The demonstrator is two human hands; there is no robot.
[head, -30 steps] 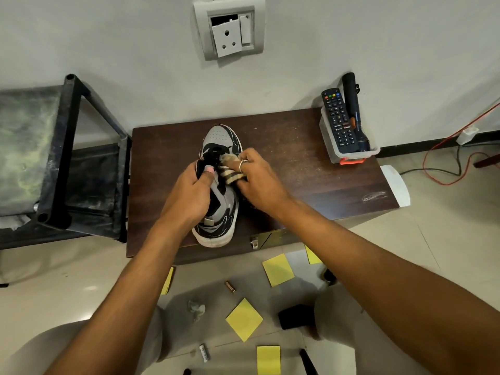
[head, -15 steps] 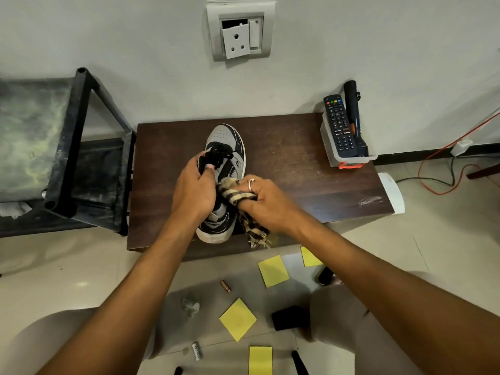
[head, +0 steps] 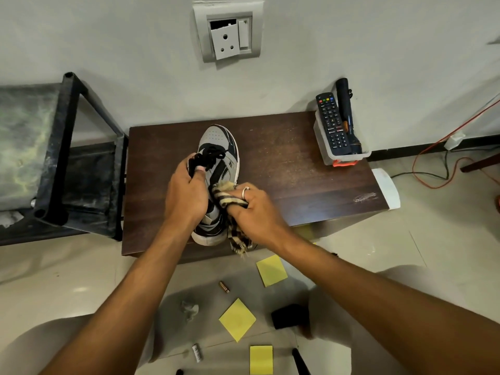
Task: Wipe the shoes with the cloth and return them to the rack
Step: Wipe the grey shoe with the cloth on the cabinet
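Note:
A grey, black and white sneaker (head: 220, 147) stands on a dark wooden low table (head: 284, 163), toe toward the wall. My left hand (head: 186, 193) grips the shoe from its left side, fingers by the black laces. My right hand (head: 254, 209) is closed on a striped beige and brown cloth (head: 230, 201), pressed against the shoe's right side near the heel. The cloth's frayed end hangs over the table's front edge. A black metal rack (head: 67, 158) stands to the left of the table.
A clear box (head: 343, 155) holding a remote and a torch sits at the table's back right. Yellow sticky notes (head: 271, 269), a battery (head: 224, 287) and small bits lie on the floor in front. Cables (head: 433, 163) run along the floor at right.
My right hand has drawn the cloth from the laces back along the shoe's right side toward the heel. My left hand stays on the shoe.

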